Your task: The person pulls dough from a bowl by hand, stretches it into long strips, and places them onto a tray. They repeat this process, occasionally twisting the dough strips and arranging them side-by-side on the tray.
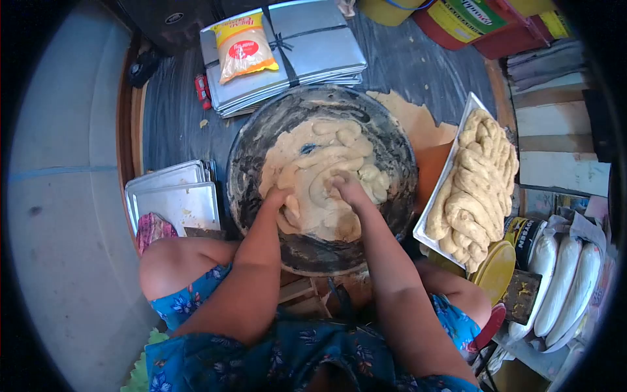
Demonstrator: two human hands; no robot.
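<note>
A wide, round, dark basin holds pale tan dough, some of it in thick ropes and folds, with loose flour around it. On the left of the mass, my left hand is closed around part of the dough. Nearer the middle, my right hand has its fingers curled into a fold of dough. The dough partly hides the fingertips of both hands. Dark smears of flour and dough coat the basin's inner wall.
Right of the basin, a tray is heaped with twisted dough. Stacked metal sheets tied with black strips lie behind, bearing a plastic packet. Metal trays stand at left. Wrapped white rolls and a yellow lid are at right.
</note>
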